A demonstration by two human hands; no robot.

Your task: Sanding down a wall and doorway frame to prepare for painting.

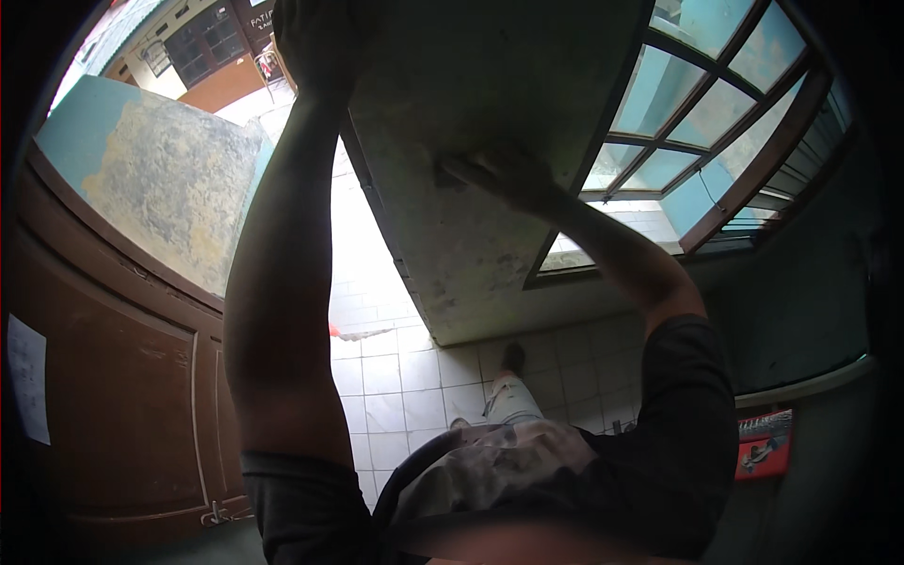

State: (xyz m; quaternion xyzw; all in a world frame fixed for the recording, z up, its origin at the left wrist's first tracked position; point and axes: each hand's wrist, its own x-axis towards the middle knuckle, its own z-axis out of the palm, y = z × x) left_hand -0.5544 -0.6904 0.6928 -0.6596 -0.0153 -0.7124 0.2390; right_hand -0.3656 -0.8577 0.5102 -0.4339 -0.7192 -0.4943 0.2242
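My right hand [508, 179] reaches across to a pale, stained wall [471, 240] between the doorway and the window. Its fingers press a small dark flat piece [449, 175] against the surface; shadow hides what the piece is made of. Stretched up high, my left hand [315, 47] is at the wall's edge beside the doorway. It is so dark there that its fingers do not show clearly. Grey, patchy marks cover the lower part of the wall.
A brown wooden door [122, 377] stands at the left, with a paper sheet [30, 377] on it. At the right is a brown-framed window [697, 122]. White floor tiles [405, 405] lie below. A red box [765, 447] is at the lower right.
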